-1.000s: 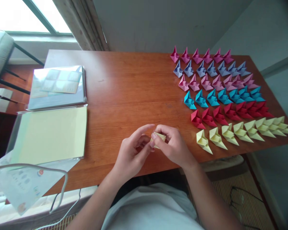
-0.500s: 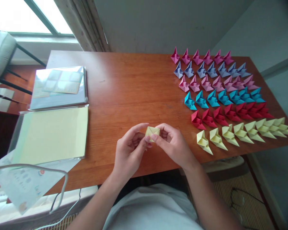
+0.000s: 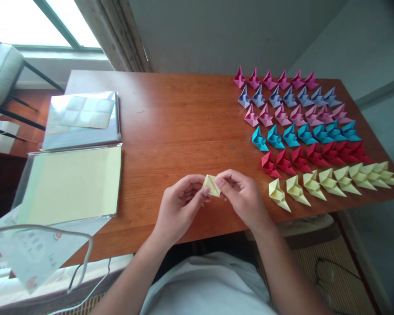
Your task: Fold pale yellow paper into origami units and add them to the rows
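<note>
A small folded piece of pale yellow origami paper (image 3: 212,185) is held above the front part of the table. My left hand (image 3: 180,208) pinches its lower left side between thumb and fingers. On the other side my right hand (image 3: 241,197) grips the upper right edge, thumb on top. Creases run across the paper's face; its underside is hidden. To the right of my right hand lies a row of pale yellow folded paper figures (image 3: 297,191), each with pointed tips.
Rows of red (image 3: 285,162), turquoise (image 3: 276,137), pink (image 3: 265,116), lavender (image 3: 258,96) and magenta (image 3: 254,79) paper figures fill the right of the wooden table (image 3: 170,118). At left lie a pack of yellow paper (image 3: 75,183), another plastic-wrapped pack (image 3: 59,138) and a white cable (image 3: 90,249).
The folded yellow paper has turned clockwise and shifted slightly right between my fingers. My right thumb has moved from its lower edge up to its right side.
</note>
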Tool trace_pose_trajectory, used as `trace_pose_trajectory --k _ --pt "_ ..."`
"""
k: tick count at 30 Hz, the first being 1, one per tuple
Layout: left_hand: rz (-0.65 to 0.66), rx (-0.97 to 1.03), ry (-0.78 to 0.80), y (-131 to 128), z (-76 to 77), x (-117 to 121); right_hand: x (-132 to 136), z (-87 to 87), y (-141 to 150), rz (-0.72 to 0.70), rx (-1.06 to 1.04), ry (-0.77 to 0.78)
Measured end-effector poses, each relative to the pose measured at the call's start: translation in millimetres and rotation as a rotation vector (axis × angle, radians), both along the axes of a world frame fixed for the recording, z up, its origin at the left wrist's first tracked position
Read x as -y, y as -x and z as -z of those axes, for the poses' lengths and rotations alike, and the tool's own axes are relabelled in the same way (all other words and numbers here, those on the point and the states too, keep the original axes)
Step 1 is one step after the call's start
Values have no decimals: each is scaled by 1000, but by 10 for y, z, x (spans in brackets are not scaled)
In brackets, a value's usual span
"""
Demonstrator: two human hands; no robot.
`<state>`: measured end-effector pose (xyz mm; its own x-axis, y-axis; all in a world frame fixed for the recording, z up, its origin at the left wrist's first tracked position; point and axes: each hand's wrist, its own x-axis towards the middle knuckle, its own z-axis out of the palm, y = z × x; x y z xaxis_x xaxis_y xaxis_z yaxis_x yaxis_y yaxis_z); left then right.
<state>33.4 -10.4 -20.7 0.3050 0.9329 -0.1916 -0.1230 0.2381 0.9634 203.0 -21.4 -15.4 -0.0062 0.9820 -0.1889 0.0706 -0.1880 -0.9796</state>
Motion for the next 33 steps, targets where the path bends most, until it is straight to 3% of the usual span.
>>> trace_pose_trajectory --k 3,7,15,22,27,33 --pt "45 3 40 15 -7 -17 -6 0 9 41 14 -14" --pt "88 29 110 42 -64 -61 -12 -34 0 -10 -26 -42" --pt "169 90 95 86 -98 -87 -36 -32 15 -43 -249 107" --pt "212 21 -160 138 -117 -81 -28 -32 47 -139 -460 289" --pt "28 -151 -427 101 -62 -53 14 -43 88 -104 -389 292" --pt "-163 -463 -689 20 -20 24 50 -36 147 53 -488 246"
